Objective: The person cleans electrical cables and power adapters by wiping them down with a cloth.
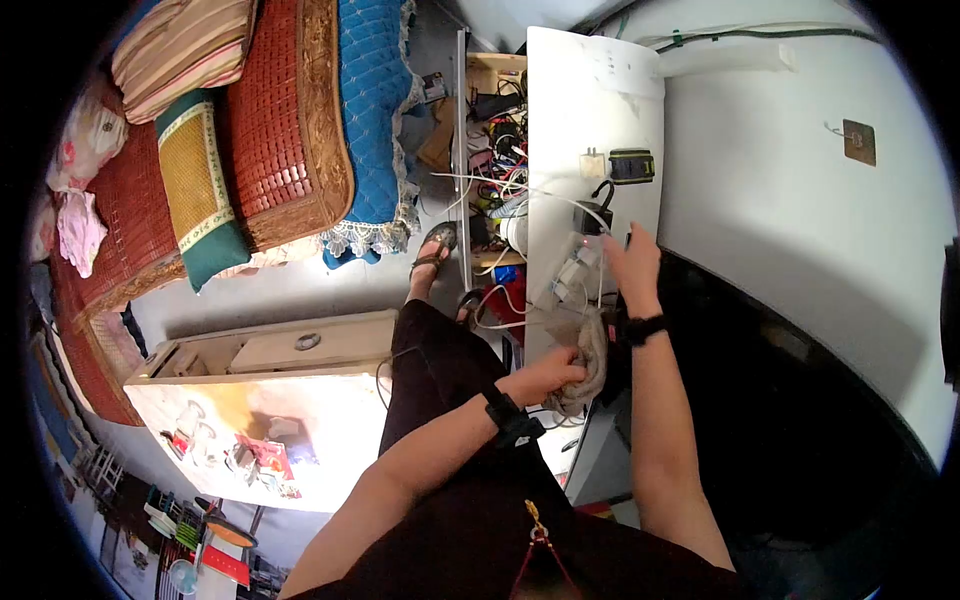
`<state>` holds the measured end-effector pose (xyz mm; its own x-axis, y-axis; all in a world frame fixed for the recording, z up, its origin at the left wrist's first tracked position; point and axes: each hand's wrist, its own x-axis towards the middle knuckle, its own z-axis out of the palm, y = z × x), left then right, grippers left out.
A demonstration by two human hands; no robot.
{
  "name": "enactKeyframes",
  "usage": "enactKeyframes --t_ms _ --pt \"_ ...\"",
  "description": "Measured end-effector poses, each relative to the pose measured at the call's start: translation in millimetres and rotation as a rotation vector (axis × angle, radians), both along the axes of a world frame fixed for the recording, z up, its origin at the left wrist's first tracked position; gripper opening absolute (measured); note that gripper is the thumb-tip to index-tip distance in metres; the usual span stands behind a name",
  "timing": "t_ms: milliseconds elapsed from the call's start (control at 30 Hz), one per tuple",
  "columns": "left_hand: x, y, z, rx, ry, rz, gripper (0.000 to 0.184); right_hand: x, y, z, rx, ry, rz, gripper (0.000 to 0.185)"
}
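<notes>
My left hand (pixel 545 377) is closed on a bundled grey-beige cloth or pouch (pixel 590 375) at the edge of the white tabletop (pixel 590 90). Farther up, my right hand (pixel 632 268) is beside a white cable (pixel 600 275) and a white power strip (pixel 572 278); its fingertips are partly hidden, and what they hold is too small to tell. A black adapter (pixel 593 215) lies just beyond that hand. Past it are a white plug adapter (pixel 592 163) and a black and green device (pixel 631 166). White cable loops hang over the table edge.
An open drawer (pixel 462 150) full of cables and small items stands left of the tabletop. A large black screen (pixel 780 400) is on the right. A bed with a red mat (pixel 270 150) and a light cabinet (pixel 330 420) stand at the left.
</notes>
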<state>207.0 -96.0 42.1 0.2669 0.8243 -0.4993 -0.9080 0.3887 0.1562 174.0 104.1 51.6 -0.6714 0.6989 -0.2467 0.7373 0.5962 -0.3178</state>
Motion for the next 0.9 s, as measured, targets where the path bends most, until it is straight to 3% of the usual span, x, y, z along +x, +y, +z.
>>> enactKeyframes --t_ms 33,100,233,433,500,633,700,767,833,900 --pt "3.2 0.9 -2.2 0.002 -0.006 0.001 0.029 -7.1 0.8 -12.0 0.002 -0.006 0.001 0.046" --pt "9.9 3.6 -5.6 -0.026 0.056 -0.001 0.030 -20.2 3.5 -35.8 -0.059 -0.341 -0.123 0.056" --pt "9.5 5.0 -15.7 -0.035 0.017 -0.079 0.028 -37.7 4.7 -48.9 -0.156 -0.528 -0.134 0.068" --pt "-0.2 5.3 -14.8 0.035 0.079 -0.111 0.027 -8.1 30.2 -64.8 -0.219 -0.337 -0.063 0.070" --pt "-2.1 7.0 -14.8 0.041 0.082 -0.098 0.027 -3.4 36.0 -66.9 -0.233 -0.144 0.052 0.065" --pt "-16.0 15.5 -10.4 -0.014 0.147 -0.087 0.030 -7.1 57.7 -61.3 -0.411 -0.092 0.056 0.064" --pt "-25.8 22.8 -6.0 -0.014 0.071 -0.034 0.030 -16.4 59.6 -53.7 -0.378 -0.227 -0.002 0.065" --pt "-27.3 27.6 -5.3 -0.012 0.000 0.021 0.031 -10.5 66.8 -66.2 -0.258 -0.127 0.058 0.067" --pt "-21.9 31.6 -8.2 0.007 0.126 -0.091 0.030 -17.6 68.0 -60.7 -0.334 -0.149 0.004 0.064" --pt "-15.7 31.6 -9.8 0.011 0.142 -0.050 0.029 -25.9 66.2 -58.1 -0.412 -0.171 -0.051 0.062"
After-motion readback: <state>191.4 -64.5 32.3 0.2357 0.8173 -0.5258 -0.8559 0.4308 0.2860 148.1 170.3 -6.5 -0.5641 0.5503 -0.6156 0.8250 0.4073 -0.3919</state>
